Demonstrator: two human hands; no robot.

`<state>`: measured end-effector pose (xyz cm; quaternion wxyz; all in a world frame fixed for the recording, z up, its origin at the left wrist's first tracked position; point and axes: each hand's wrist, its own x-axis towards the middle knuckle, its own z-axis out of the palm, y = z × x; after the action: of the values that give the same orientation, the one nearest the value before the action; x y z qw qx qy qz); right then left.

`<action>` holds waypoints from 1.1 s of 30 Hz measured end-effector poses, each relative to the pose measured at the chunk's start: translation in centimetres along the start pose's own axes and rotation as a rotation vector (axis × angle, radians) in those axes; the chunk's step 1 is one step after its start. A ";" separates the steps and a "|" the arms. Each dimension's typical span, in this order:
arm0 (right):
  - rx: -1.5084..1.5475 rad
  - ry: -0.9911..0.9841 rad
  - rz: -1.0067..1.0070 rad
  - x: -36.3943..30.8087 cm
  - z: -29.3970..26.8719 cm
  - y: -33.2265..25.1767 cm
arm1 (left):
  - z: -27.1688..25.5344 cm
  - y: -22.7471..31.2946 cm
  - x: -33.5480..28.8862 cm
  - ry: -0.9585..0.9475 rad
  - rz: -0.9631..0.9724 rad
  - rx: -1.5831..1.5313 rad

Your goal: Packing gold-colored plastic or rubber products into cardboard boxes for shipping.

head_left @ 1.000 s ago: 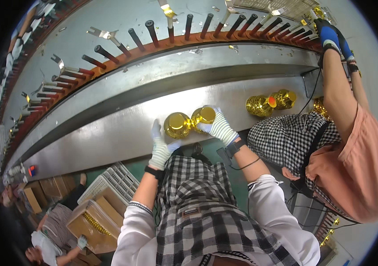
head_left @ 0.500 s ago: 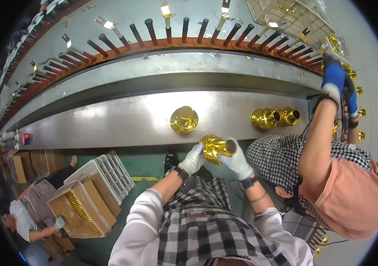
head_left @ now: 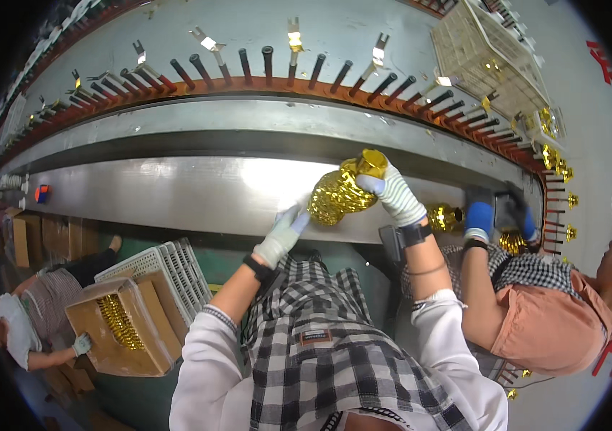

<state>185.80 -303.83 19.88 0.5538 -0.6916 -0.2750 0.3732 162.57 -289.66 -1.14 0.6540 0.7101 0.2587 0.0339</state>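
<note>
My right hand, in a striped glove, is closed round a shiny gold vase-shaped piece above the metal bench. That piece overlaps a second gold vase-shaped piece over the bench; whether they touch or fit into each other I cannot tell. My left hand, in a pale glove, has its fingers stretched toward the lower end of the second piece, at or very near its side.
The metal bench runs across in front of me, below a rack of upright red-and-black pegs. More gold pieces stand to the right. A co-worker's blue-gloved hand works there. Boxes and white crates lie lower left.
The gold piece held in both hands has moved up to the piece on the bench. My left hand has let go and come left. The co-worker's hands have come down from the pegs.
</note>
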 end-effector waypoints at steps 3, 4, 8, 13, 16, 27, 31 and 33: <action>0.036 0.004 -0.005 -1.1 -2.0 0.4 | -1.9 -1.1 -5.1 -0.028 -0.396 -0.581; 0.025 0.002 -0.034 -1.5 -3.0 1.0 | -2.2 -3.0 -6.5 0.026 -0.419 -0.598; -0.047 -0.021 -0.072 -2.4 -9.8 3.7 | -1.2 -14.2 -8.3 0.327 -0.468 -0.293; -0.044 -0.081 -0.064 0.6 -18.0 6.9 | 0.6 -17.7 -11.1 0.662 -0.660 -0.392; 0.071 -0.163 0.007 4.1 -20.4 8.8 | 0.7 -16.0 -14.4 0.850 -0.577 -0.821; 0.271 -0.289 0.083 12.1 -17.5 11.4 | -21.3 -17.7 -35.3 1.194 -0.842 -0.597; 0.171 -0.218 0.044 12.3 -18.5 11.3 | -19.6 -18.3 -25.1 1.606 -0.658 -0.726; 0.162 -0.193 0.026 12.5 -18.7 11.8 | -20.3 -15.7 -24.7 1.210 -0.767 -0.860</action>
<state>207.89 -307.22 7.79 0.5739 -0.6091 -0.2868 0.4662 128.35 -281.11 -5.90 0.5824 0.1203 0.7536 0.2801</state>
